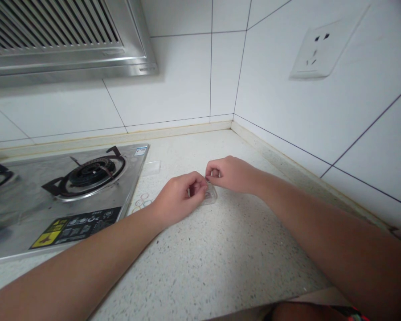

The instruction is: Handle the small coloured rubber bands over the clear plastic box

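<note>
My left hand (182, 198) is closed in a pinch at the near-left side of a small clear plastic box (211, 197) on the speckled countertop. My right hand (233, 174) pinches too, thumb against index finger, just above the box's far edge. The two sets of fingertips almost meet. Whatever is between them is too small or hidden to make out. Several thin coloured rings (143, 199), like small elastic bands, lie on the counter left of my left hand, partly behind the wrist. Behind them rests a flat clear plastic piece (153, 167), perhaps a lid.
To the left is a steel gas hob (30, 178) with a black burner (93, 171) and a printed label (75, 226). A range hood (70, 44) hangs above it. White tiled walls meet at the back corner, with a socket (316, 51) on the right wall.
</note>
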The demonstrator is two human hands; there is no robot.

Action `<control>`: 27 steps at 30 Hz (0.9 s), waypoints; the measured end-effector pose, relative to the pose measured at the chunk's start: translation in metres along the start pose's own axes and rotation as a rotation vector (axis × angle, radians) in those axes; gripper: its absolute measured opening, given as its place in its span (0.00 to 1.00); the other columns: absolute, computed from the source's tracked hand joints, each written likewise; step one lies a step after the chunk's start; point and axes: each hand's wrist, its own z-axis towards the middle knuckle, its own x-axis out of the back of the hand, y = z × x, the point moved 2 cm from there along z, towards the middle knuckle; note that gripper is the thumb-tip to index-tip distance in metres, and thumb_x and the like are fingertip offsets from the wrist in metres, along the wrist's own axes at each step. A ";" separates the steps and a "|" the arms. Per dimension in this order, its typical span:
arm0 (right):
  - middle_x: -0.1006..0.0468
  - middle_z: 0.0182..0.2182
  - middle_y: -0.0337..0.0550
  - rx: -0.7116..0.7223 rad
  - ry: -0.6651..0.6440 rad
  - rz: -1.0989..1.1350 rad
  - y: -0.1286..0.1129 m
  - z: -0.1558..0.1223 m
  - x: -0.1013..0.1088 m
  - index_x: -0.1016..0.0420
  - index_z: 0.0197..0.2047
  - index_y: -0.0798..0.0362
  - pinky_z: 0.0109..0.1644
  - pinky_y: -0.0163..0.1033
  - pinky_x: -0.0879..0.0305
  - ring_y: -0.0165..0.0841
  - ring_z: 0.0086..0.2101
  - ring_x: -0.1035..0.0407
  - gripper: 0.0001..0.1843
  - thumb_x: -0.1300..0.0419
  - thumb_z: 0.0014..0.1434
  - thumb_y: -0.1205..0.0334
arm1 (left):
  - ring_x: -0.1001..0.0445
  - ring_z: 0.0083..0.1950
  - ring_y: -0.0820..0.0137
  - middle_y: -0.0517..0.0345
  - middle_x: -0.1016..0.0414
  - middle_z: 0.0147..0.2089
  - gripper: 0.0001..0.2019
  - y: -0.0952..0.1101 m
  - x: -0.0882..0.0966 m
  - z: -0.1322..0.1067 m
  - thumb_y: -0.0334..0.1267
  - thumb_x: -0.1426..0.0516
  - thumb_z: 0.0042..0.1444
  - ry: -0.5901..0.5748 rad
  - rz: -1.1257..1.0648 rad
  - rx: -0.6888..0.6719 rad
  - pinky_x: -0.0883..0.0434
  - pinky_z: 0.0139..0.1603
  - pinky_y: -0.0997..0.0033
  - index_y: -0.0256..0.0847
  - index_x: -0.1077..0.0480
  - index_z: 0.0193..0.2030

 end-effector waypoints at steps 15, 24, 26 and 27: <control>0.18 0.33 0.40 0.019 -0.003 -0.037 -0.003 -0.002 0.001 0.21 0.39 0.49 0.33 0.35 0.44 0.30 0.30 0.29 0.09 0.41 0.59 0.56 | 0.36 0.28 0.77 0.65 0.32 0.28 0.04 0.000 0.000 0.000 0.33 0.45 0.61 -0.009 -0.005 -0.002 0.38 0.30 0.76 0.39 0.29 0.38; 0.18 0.33 0.40 0.011 -0.020 -0.098 -0.005 -0.002 0.001 0.21 0.40 0.47 0.33 0.36 0.45 0.31 0.30 0.29 0.09 0.41 0.60 0.56 | 0.36 0.27 0.77 0.64 0.32 0.27 0.05 0.001 0.000 0.000 0.34 0.46 0.61 -0.014 0.000 -0.004 0.38 0.29 0.76 0.38 0.29 0.37; 0.19 0.33 0.40 0.012 -0.022 -0.103 -0.006 -0.002 0.001 0.21 0.40 0.47 0.33 0.36 0.46 0.31 0.30 0.29 0.09 0.41 0.60 0.55 | 0.36 0.27 0.77 0.64 0.32 0.27 0.05 0.001 0.001 0.000 0.34 0.46 0.61 -0.016 0.003 -0.001 0.38 0.29 0.76 0.39 0.29 0.37; 0.19 0.33 0.40 0.015 -0.021 -0.105 -0.006 -0.003 0.001 0.21 0.40 0.47 0.33 0.36 0.46 0.31 0.30 0.29 0.09 0.41 0.60 0.55 | 0.36 0.27 0.76 0.64 0.32 0.27 0.05 0.002 0.001 0.000 0.34 0.46 0.61 -0.017 0.004 0.000 0.37 0.29 0.76 0.39 0.29 0.37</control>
